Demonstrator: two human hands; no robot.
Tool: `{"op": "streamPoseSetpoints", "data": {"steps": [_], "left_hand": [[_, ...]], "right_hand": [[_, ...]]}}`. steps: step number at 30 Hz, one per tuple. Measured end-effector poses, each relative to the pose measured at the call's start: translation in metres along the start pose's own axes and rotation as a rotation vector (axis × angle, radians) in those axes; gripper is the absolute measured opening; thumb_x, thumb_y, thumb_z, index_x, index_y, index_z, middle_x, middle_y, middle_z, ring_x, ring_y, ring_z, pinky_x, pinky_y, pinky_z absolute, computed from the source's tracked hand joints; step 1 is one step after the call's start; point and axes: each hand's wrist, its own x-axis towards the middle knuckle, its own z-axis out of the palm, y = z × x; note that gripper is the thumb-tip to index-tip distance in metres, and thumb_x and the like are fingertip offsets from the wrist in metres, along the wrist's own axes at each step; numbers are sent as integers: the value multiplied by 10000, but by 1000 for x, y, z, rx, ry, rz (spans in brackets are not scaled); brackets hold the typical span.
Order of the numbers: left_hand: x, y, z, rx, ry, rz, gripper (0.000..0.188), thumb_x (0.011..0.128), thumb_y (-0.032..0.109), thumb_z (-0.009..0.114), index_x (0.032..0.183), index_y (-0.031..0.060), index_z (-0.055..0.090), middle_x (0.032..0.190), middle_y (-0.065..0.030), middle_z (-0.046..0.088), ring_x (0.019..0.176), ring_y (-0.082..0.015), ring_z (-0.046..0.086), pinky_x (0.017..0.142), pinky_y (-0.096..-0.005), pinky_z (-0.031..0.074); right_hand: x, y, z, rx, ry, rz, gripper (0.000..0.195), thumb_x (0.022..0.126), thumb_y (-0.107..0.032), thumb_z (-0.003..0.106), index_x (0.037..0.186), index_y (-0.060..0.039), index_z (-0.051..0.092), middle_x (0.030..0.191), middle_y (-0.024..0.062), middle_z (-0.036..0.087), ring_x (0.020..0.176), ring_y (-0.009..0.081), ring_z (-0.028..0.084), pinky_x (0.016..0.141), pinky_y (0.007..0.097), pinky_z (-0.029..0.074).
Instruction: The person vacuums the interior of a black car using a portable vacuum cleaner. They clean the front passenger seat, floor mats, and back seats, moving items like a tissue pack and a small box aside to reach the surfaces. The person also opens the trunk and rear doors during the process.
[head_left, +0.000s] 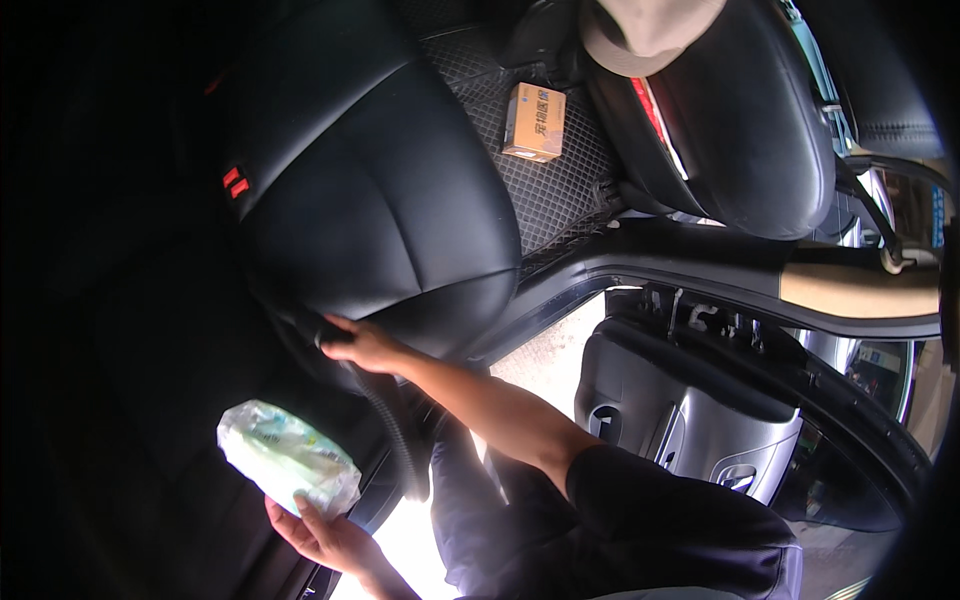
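In my left hand (319, 529), at the lower left, is a clear plastic pack (289, 457) with pale green and white contents and some print on it. My thumb lies across its near end. My right hand (364, 346) grips the dark handle end of a corrugated hose (394, 427), apparently a vacuum hose. The hose hangs from that hand toward the bright door sill. The handle's far end is against the near side of the black leather rear seat (375, 195), where shadow and blur hide its tip.
A cardboard box (544, 120) with printed writing sits on the diamond-pattern floor mat (555, 202). A beige cap (652, 34) hangs over the front seat (750, 127). Red buckles (235, 182) show on the rear seat. The open car door (690, 405) stands to the right.
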Motion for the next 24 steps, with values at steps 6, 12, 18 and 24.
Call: {"op": "streamPoseSetpoints", "data": {"steps": [6,12,18,24], "left_hand": [[-24,14,137,-335,-525,-86,439,913,-16,621,1326,-53,477,1247,-120,592,1118,-165,563,978,-310,432],[-80,39,336,-654,-900,-184,427,908,-71,569,1319,-13,466,1246,-98,578,1138,-174,556,1009,-324,427],[-193,41,528,-666,-924,196,358,870,50,686,1138,-18,459,948,-208,665,880,-273,694,737,-391,529],[-222,27,595,-177,-1177,-12,470,845,85,650,1264,21,447,1108,-266,651,1069,-415,629,861,-493,529]], "right_hand": [[-98,105,-48,133,-27,-12,601,869,-250,707,1397,-56,494,1251,130,647,1149,195,594,1002,321,435],[-183,-60,-83,-44,-40,303,428,954,-146,582,1359,-20,525,1404,143,523,1267,204,486,1035,364,407],[-169,143,-80,291,48,-111,521,966,-270,601,1424,-79,444,1256,92,594,1096,167,548,936,327,438],[-189,153,-95,247,76,-56,399,966,-205,599,1319,-40,510,1197,85,617,1065,167,563,906,333,458]]}}
